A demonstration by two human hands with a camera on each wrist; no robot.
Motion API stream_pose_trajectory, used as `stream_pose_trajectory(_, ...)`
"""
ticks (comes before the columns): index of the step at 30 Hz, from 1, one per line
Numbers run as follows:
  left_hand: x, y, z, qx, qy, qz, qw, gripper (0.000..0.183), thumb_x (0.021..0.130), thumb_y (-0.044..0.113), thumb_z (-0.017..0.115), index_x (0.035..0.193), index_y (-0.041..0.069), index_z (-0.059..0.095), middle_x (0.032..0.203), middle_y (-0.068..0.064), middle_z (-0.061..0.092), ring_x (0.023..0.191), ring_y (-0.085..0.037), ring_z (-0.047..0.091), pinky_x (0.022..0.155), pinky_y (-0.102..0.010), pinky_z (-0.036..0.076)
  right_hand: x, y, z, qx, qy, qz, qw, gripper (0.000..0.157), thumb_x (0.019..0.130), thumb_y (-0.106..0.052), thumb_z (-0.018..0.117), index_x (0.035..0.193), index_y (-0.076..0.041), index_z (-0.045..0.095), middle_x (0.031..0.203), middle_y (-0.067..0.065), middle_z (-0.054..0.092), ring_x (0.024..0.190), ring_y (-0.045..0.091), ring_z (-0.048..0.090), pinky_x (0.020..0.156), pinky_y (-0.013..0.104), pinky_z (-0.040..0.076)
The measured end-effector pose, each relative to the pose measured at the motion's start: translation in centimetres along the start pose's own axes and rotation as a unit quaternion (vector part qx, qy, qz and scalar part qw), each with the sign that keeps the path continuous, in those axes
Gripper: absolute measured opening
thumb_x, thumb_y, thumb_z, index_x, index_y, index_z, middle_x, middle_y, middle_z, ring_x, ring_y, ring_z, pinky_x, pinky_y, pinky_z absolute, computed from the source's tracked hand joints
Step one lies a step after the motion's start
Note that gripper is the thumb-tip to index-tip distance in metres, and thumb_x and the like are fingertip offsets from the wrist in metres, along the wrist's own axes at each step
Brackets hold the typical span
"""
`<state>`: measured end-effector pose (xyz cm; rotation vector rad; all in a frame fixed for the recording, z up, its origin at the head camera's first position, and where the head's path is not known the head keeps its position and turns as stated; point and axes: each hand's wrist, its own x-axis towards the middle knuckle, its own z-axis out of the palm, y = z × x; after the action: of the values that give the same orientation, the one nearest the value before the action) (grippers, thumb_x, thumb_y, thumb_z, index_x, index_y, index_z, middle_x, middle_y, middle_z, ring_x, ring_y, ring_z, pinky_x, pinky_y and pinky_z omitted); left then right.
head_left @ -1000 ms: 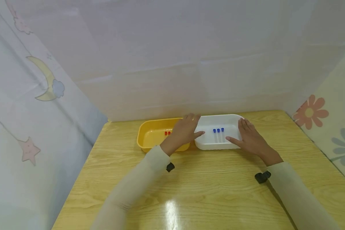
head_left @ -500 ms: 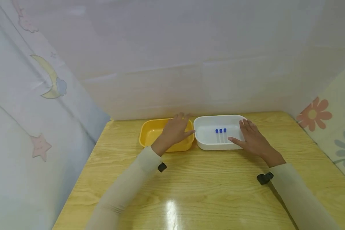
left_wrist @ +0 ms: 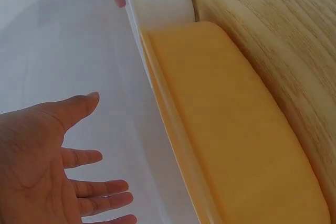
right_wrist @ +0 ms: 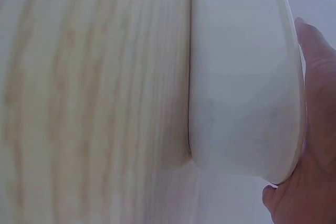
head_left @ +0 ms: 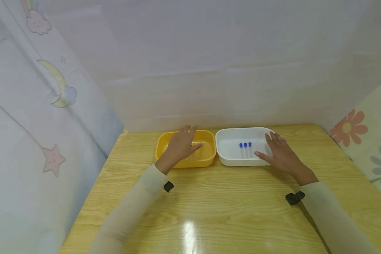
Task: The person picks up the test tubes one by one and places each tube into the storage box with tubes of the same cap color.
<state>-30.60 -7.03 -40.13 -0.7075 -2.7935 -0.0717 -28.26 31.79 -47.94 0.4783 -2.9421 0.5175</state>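
Note:
My left hand (head_left: 178, 147) hovers over the left part of a yellow tray (head_left: 206, 162), fingers spread and holding nothing. In the left wrist view that hand (left_wrist: 39, 166) is apart from the tray's yellow side wall (left_wrist: 236, 124). Three slim clear tubes with blue caps (head_left: 245, 145) lie side by side in a white tray (head_left: 235, 162). At this tray's right end rests my right hand (head_left: 282, 155), fingers extended along the rim and thumb over the inside. The right wrist view shows the hand (right_wrist: 315, 182) against the white wall (right_wrist: 241, 72). My left hand hides most of the yellow tray's contents.
Both trays stand side by side at the back of a wooden table (head_left: 209, 201), close to a pale cloth backdrop (head_left: 184, 98). Printed cloth hangs at the left (head_left: 92, 141) and right (head_left: 378, 123). Dark cameras sit at both wrists.
My left hand has moved left, from the gap between the trays to over the yellow tray, covering the red caps seen earlier. My right hand stays at the white tray's right end.

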Motion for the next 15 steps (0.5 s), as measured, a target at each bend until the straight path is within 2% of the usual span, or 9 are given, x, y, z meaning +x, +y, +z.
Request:
stream_pose_trajectory(5,-0.8,-1.1,-0.2,-0.008,-0.004,-0.017,0.9998,0.079,0.086,0.064,0.050,0.146,0.017,0.033,0.138,-0.016,0.043,0.120,-0.032,0.047,0.071,-0.039,0.053,0.3,0.2,0.1,0.009,-0.004,-0.006,1.000,0.095,0.091,-0.062,0.045,0.150,0.001,0.005,0.155,0.024,-0.001,0.142,0.038,-0.006,0.111,0.054,-0.006)
stream_pose_trajectory(9,-1.4,-1.9,-0.3,-0.018,0.001,-0.015,0.9997,0.083,0.084,0.067,0.050,0.147,0.016,0.032,0.139,-0.018,0.042,0.123,-0.034,0.044,0.080,-0.044,0.051,0.2,0.2,-0.1,0.009,-0.002,-0.009,1.000,0.095,0.091,-0.061,0.046,0.150,0.001,0.005,0.155,0.024,-0.002,0.142,0.036,-0.007,0.111,0.056,-0.004)
stream_pose_trajectory(15,-2.0,-2.5,0.2,-0.031,0.022,-0.007,0.9993,0.087,0.081,0.068,0.054,0.146,0.015,0.033,0.138,-0.018,0.042,0.121,-0.035,0.046,0.081,-0.048,0.050,-0.4,0.1,-0.6,-0.020,0.024,-0.010,0.999,0.097,0.088,-0.062,0.049,0.149,0.004,0.013,0.153,0.029,0.006,0.139,0.046,0.006,0.108,0.063,0.001)
